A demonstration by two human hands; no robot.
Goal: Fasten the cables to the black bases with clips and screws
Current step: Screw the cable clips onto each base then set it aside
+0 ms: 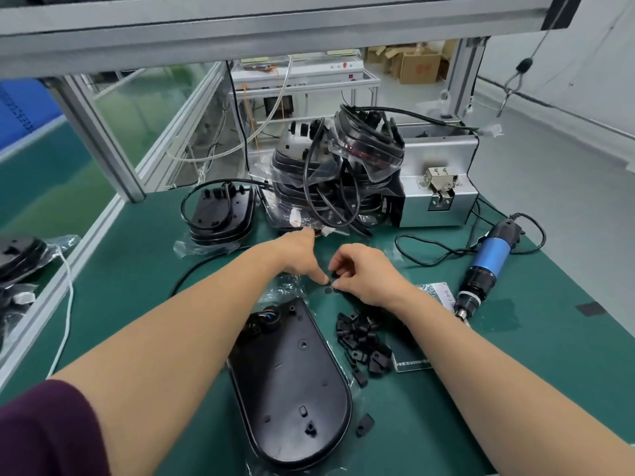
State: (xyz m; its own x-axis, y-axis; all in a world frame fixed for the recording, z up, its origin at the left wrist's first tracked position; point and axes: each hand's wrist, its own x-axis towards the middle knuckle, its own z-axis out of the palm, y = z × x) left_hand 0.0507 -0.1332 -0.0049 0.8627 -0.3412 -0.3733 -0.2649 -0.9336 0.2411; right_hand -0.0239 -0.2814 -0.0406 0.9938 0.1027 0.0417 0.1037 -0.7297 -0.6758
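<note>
Green mat [536, 341], right hand [364, 273] pinching clip [331, 277], left hand [298, 256] spread (thumb touching clip)

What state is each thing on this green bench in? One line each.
Black oval plastic base: lying flat, inner side up.
Small black plastic clips: loose pile.
Blue electric screwdriver: lying unheld.
Right hand: pinching a small black piece.
Left hand: thumb touching that piece.
Bagged black bases: stacked.

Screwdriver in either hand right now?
No: the blue screwdriver lies on the green mat, apart from the left hand and right hand.
</note>
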